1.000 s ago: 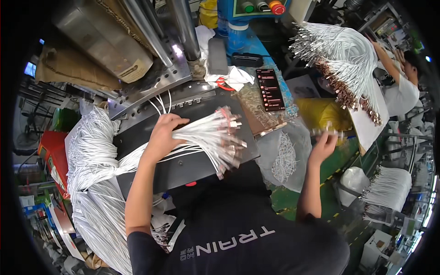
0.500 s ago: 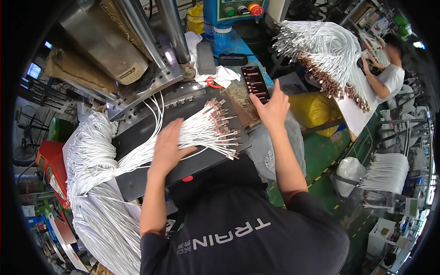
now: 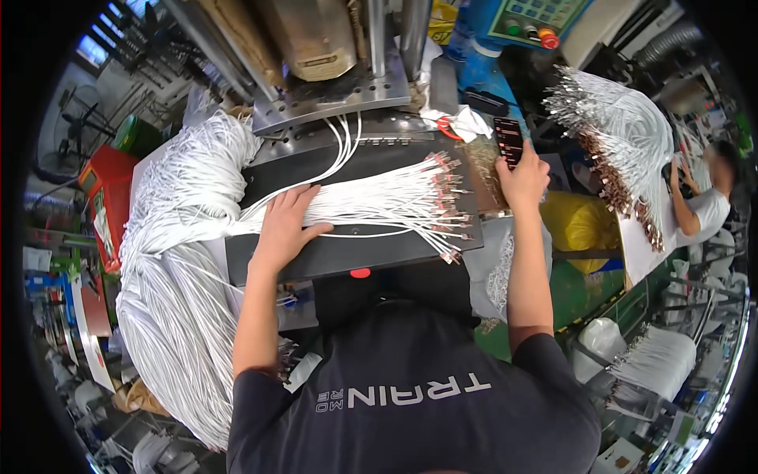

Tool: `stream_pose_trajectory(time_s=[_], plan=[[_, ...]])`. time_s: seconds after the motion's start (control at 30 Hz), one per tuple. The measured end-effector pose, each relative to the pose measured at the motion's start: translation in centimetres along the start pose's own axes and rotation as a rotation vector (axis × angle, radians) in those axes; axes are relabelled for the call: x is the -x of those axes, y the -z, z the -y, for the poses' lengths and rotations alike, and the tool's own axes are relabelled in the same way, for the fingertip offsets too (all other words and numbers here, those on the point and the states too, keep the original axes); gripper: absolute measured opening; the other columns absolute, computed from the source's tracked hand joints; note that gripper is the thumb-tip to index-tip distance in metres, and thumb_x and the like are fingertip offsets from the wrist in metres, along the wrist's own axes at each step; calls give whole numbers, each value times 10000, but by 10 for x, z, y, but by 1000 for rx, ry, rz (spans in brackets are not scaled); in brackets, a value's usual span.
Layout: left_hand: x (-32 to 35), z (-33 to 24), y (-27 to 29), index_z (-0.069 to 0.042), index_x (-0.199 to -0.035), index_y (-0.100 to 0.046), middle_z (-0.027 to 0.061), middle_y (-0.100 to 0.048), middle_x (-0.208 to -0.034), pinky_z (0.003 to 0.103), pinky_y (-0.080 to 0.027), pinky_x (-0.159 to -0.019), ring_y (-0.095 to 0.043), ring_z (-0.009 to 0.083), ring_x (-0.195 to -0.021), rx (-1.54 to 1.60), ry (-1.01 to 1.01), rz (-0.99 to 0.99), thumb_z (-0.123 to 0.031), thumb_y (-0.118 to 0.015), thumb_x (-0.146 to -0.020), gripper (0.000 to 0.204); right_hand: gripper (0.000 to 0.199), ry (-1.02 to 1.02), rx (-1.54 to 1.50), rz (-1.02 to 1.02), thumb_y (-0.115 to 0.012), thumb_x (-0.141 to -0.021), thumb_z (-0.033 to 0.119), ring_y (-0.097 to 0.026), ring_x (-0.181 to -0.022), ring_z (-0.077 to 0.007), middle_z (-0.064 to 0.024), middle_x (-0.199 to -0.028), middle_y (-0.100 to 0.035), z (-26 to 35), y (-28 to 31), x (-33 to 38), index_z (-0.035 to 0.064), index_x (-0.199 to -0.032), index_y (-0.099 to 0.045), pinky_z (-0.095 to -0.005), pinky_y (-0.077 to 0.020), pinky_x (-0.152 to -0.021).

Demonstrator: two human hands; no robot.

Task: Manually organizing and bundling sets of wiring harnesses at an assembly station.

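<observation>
My left hand (image 3: pixel 286 229) lies flat across a bundle of white cables (image 3: pixel 371 199) on a black plate (image 3: pixel 316 259), its thumb spread from the fingers. The cables' connector ends fan out to the right, with small metal tips and reddish-brown parts. At the right end of the bench, my right hand (image 3: pixel 525 183) has its thumb and forefinger at the two sides of a dark smartphone (image 3: pixel 508 136). The phone's screen is lit, and its lower end is partly covered by the hand.
Metal press columns (image 3: pixel 377 39) rise behind the plate. A large cable heap (image 3: pixel 189 174) hangs at the left. Red-handled scissors (image 3: pixel 447 128) lie by a white cloth (image 3: pixel 471 124). Far right, a person (image 3: pixel 703 209) sits by another cable pile (image 3: pixel 624 126). A yellow bag (image 3: pixel 580 229) stands between.
The view has swung, shifting the bench rightward in the picture. My right hand's thumb and forefinger have closed in on the phone's sides. My left hand stays on the cables.
</observation>
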State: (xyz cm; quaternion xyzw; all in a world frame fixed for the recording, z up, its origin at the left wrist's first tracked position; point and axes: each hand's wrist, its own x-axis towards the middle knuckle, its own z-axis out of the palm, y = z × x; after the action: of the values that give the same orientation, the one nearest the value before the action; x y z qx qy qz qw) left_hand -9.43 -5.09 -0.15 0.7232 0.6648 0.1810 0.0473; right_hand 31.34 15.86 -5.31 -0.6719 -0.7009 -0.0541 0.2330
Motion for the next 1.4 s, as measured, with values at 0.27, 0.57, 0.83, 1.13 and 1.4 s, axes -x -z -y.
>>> stream_pose_trajectory(time_s=[0.27, 0.57, 0.83, 1.13, 1.4], plan=[[-15, 27, 19, -22, -1137, -674, 113, -715, -1012, 387, -516, -840, -649, 319, -963, 576, 331, -49, -216, -727, -877, 329, 572, 724, -603, 312, -713, -868, 362, -514, -1245, -360, -181, -1317, -584, 199, 65, 59, 101, -1353, -558, -505, -388, -1066], [13, 42, -14, -28, -922, -630, 151, -611, -782, 416, -490, -671, -601, 348, -731, 92, 56, -340, -162, -658, -924, 137, 374, 771, -155, 228, -601, -792, 50, -650, -1010, -298, -81, -1036, -697, 148, 65, 11, 93, -1157, -673, -409, -517, -837], [-8, 46, -15, -35, -838, -581, 132, -586, -787, 436, -473, -689, -591, 341, -747, 36, 63, -258, -160, -628, -943, 170, 406, 762, -168, 411, -657, -779, 75, -595, -1085, -306, -80, -1161, -644, 120, 56, 30, 100, -1185, -665, -460, -447, -948], [-8, 78, 16, -27, -965, -681, 131, -650, -828, 342, -497, -745, -627, 303, -788, 796, 255, -131, -187, -652, -949, 163, 406, 814, -338, 534, -691, -859, 177, -622, -1077, -325, -108, -1150, -661, 172, 54, 22, 97, -1251, -622, -405, -484, -909], [-10, 45, 3, -18, -955, -673, 96, -652, -790, 316, -486, -699, -624, 190, -746, 131, 237, -160, -197, -617, -988, 191, 391, 772, -281, 301, -677, -899, 231, -651, -972, -372, -160, -988, -692, 163, 63, 4, 90, -1259, -621, -459, -490, -907]])
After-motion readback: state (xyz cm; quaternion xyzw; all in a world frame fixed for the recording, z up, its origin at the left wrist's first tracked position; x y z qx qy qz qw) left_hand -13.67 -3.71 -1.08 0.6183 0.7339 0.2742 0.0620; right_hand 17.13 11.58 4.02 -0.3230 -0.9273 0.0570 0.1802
